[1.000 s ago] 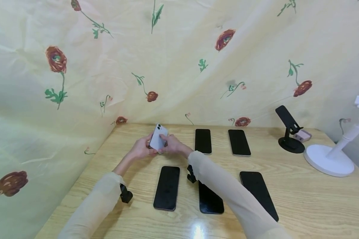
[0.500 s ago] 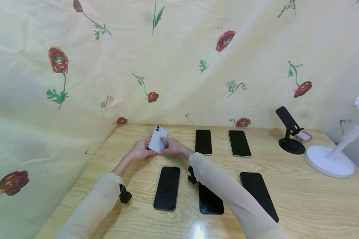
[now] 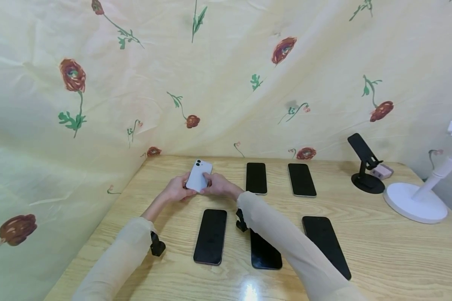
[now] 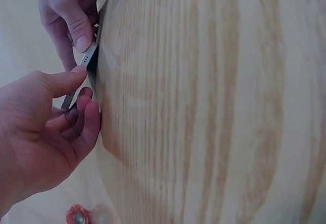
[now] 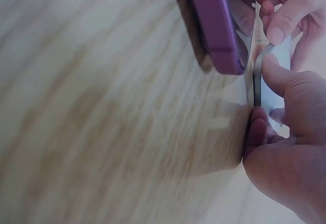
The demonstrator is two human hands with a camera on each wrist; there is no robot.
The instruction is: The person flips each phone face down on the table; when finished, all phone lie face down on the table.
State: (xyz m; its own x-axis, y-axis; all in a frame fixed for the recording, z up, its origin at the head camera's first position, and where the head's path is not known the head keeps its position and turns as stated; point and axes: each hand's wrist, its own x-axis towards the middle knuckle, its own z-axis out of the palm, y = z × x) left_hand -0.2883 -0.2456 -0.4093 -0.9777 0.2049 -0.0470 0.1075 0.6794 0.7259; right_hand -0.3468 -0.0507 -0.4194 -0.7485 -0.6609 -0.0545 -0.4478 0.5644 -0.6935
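A pale blue smartphone (image 3: 197, 177), its back with two camera lenses facing up, is held by both hands near the table's far left edge. In the head view my left hand (image 3: 177, 188) grips its left side and lower corner, while my right hand (image 3: 218, 184) grips the right side, thumb lying on the back. The left wrist view shows the phone's bottom edge (image 4: 87, 56) tilted close over the wood, with thumbs on top and fingers curled under. Low over the table, the right wrist view shows the phone's edge (image 5: 257, 84) between the fingers.
Black-screened phones lie face up: two at the back (image 3: 256, 178) (image 3: 301, 179), and a front row with a left phone (image 3: 211, 237), a middle phone (image 3: 265, 253) partly under the right sleeve, and a right phone (image 3: 326, 244). At right stand a black phone stand (image 3: 366, 182) and white stand (image 3: 414, 205).
The pale blue phone has been lowered slightly and tilted flatter toward the table, both hands keeping hold of it. The other phones have not moved.
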